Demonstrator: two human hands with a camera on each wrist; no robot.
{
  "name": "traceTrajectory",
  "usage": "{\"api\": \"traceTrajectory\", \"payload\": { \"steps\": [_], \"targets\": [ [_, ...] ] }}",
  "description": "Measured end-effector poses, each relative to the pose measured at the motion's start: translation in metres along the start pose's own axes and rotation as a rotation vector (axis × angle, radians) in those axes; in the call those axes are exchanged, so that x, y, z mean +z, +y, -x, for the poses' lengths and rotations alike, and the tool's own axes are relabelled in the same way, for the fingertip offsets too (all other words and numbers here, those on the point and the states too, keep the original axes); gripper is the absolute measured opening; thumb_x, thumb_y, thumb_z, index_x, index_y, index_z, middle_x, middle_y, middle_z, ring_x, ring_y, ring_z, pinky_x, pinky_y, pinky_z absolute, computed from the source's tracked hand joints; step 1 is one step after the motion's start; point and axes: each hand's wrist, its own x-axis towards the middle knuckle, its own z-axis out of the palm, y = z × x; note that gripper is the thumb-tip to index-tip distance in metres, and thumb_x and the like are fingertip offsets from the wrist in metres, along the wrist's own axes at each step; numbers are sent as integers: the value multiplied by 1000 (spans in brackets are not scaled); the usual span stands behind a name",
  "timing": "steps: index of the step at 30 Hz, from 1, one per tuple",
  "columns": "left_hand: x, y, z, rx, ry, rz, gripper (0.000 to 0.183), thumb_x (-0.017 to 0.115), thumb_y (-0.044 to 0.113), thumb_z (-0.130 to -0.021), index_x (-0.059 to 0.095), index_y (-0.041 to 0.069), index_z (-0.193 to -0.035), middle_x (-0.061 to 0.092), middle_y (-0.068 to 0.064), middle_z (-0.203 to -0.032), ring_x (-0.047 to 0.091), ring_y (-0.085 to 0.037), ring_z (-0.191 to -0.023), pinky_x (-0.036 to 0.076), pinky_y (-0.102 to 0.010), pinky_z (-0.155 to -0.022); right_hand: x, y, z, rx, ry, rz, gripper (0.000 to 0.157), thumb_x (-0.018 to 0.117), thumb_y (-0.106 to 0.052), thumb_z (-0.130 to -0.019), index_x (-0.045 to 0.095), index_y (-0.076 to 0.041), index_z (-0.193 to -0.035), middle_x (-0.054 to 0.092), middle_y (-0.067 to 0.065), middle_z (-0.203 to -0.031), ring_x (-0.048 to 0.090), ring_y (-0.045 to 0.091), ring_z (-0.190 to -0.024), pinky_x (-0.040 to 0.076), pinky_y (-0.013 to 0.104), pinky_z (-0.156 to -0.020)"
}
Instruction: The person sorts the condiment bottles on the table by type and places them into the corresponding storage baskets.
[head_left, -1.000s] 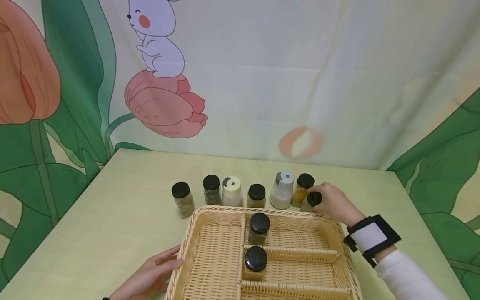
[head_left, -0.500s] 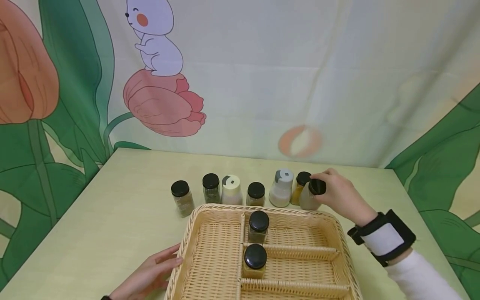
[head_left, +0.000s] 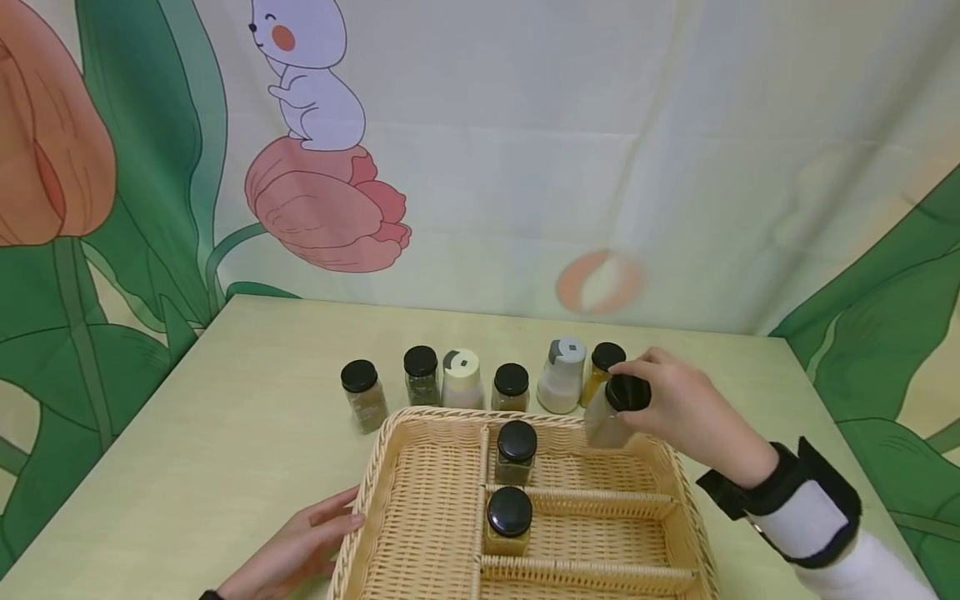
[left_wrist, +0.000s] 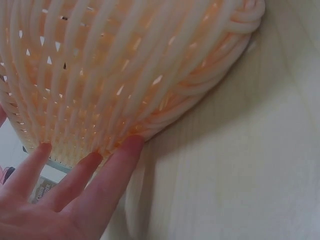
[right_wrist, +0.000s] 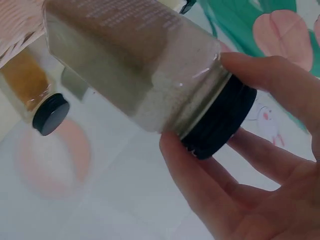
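Observation:
My right hand [head_left: 686,408] pinches a square spice jar [head_left: 606,425] at the neck, just under its black lid. Pale powder fills the jar, which hangs tilted over the back right edge of the wicker basket [head_left: 420,517]. In the right wrist view, thumb and fingers lie on both sides of the lid of this spice jar [right_wrist: 125,65]. My left hand [head_left: 303,537] rests against the basket's left outer side. Seen from the left wrist, its extended fingers [left_wrist: 105,185] touch the weave with the tips. Two black-lidded jars [head_left: 516,467] stand in separate right-hand compartments of the basket.
Behind the basket stand several jars: a brown-filled jar [head_left: 365,400], a green-filled jar [head_left: 422,387], a yellow-capped shaker [head_left: 462,379], a short jar [head_left: 511,387], a white-capped shaker [head_left: 562,375] and a yellow-filled jar [head_left: 600,375]. Dividers [head_left: 585,500] split the basket. A printed cloth [head_left: 480,167] hangs behind.
My right hand has lifted the spice jar off the table beside the yellow-filled jar and brought it forward and left over the basket's rim. The left hand stays at the basket.

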Motion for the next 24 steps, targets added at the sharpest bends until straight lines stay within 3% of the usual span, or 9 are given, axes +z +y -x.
{"api": "traceTrajectory", "payload": {
  "steps": [12, 17, 24],
  "targets": [
    [-1, 0, -1, -5, -5, 10, 73, 50, 35, -89, 11, 0, -141, 18, -30, -139, 48, -29, -109, 45, -51, -81, 2, -29, 19, -50, -17, 0, 43, 76, -6, -64, 62, -2, -104, 51, 5, -87, 53, 15, -72, 49, 22, -58],
    [0, 0, -1, -16, 12, -2, 74, 50, 35, -89, 12, -1, -140, 18, -30, -139, 48, -30, -108, 45, -52, -80, 4, -39, 27, -111, 10, 12, 42, 78, -7, -61, 64, -2, -100, 50, 2, -83, 52, 12, -69, 48, 19, -57],
    [0, 0, -1, -23, 21, -5, 74, 51, 36, -89, 12, 0, -141, 20, -29, -139, 49, -29, -108, 45, -51, -80, 6, -50, 37, -169, -20, 17, 44, 80, -12, -61, 64, -8, -102, 48, -3, -82, 49, 8, -67, 45, 16, -55]
  ]
}}
